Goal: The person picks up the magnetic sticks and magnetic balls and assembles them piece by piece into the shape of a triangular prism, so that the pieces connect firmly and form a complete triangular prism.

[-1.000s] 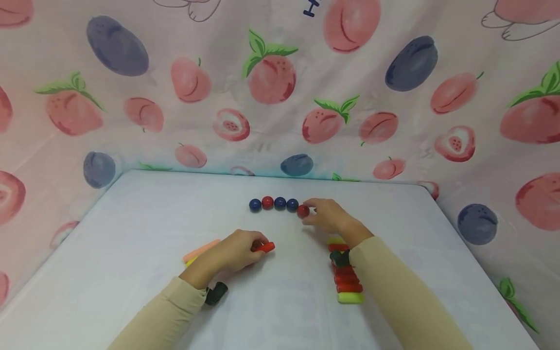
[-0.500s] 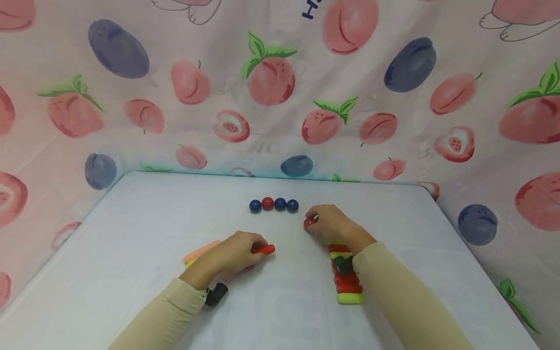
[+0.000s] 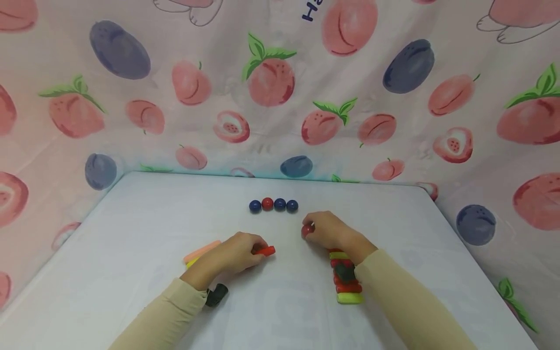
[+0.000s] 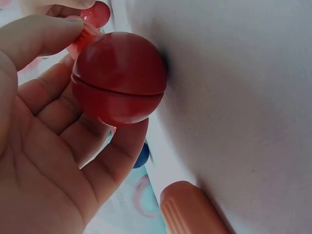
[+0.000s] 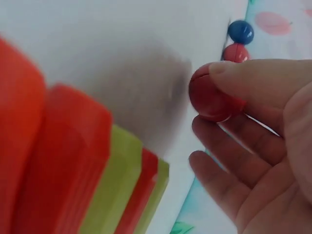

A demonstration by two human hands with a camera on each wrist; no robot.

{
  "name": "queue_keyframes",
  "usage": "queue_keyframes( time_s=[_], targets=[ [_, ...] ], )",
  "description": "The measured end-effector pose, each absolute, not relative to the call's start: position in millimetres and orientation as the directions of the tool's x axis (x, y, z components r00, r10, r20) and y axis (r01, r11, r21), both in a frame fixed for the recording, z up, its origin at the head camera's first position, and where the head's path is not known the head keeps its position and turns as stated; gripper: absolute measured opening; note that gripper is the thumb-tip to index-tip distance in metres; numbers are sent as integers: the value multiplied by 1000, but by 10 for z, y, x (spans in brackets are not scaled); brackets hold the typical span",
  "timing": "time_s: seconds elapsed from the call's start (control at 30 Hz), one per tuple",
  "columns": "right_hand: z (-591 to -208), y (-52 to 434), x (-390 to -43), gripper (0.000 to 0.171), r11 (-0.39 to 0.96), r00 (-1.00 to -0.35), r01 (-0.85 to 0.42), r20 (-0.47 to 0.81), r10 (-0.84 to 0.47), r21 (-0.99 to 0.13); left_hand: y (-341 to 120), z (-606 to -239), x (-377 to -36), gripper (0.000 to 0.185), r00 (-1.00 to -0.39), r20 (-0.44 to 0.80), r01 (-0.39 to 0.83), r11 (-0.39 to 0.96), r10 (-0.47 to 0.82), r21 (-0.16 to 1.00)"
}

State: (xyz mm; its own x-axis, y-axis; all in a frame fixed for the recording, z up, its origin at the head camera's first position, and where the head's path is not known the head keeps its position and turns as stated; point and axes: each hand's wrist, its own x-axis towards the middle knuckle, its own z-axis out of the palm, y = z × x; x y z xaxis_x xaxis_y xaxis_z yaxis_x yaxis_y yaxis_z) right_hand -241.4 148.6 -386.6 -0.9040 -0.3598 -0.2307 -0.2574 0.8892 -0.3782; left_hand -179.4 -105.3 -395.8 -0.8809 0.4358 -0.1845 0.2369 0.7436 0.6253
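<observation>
Fruit-print cloth behind the white bench (image 3: 131, 233). My right hand (image 3: 330, 231) just pulled a red ball (image 3: 307, 230) off the ball row (image 3: 273, 205), pinching it near the stick stack (image 3: 345, 277); my left hand (image 3: 236, 253) grips a red piece (image 3: 265, 251).

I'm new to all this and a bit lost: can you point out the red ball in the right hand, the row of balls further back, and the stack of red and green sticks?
red ball (image 3: 307, 230), head view, its exposed left side.
row of balls (image 3: 273, 205), head view, its middle.
stack of sticks (image 3: 347, 290), head view, its near end.
</observation>
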Motion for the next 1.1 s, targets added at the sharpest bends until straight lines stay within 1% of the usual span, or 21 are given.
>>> queue_keyframes(
  time_s=[0.23,0.33,0.6,0.87,1.1],
  targets=[
    [-3825,1443,-2252,38,842,-900,-252,-204,-384,-476,-1044,-3943,-1789,23,-873,-173,263,737,457,622],
    [-3817,1422,-2194,38,827,-892,-264,-200,-405,-496,-1040,-3942,-1790,24,-870,-178,259,733,460,629],
    [-3811,1347,-2097,35,789,-865,-341,-157,-476,-512,-1022,-3951,-1798,23,-872,-190,242,734,451,634],
    [-3795,1233,-2032,33,725,-813,-444,-102,-573,-527,-1020,-3962,-1798,21,-869,-177,251,719,463,648],
    [-3795,1203,-1986,33,719,-807,-457,-95,-582,-524,-980,-3955,-1809,18,-858,-159,294,722,488,627]
  ],
)
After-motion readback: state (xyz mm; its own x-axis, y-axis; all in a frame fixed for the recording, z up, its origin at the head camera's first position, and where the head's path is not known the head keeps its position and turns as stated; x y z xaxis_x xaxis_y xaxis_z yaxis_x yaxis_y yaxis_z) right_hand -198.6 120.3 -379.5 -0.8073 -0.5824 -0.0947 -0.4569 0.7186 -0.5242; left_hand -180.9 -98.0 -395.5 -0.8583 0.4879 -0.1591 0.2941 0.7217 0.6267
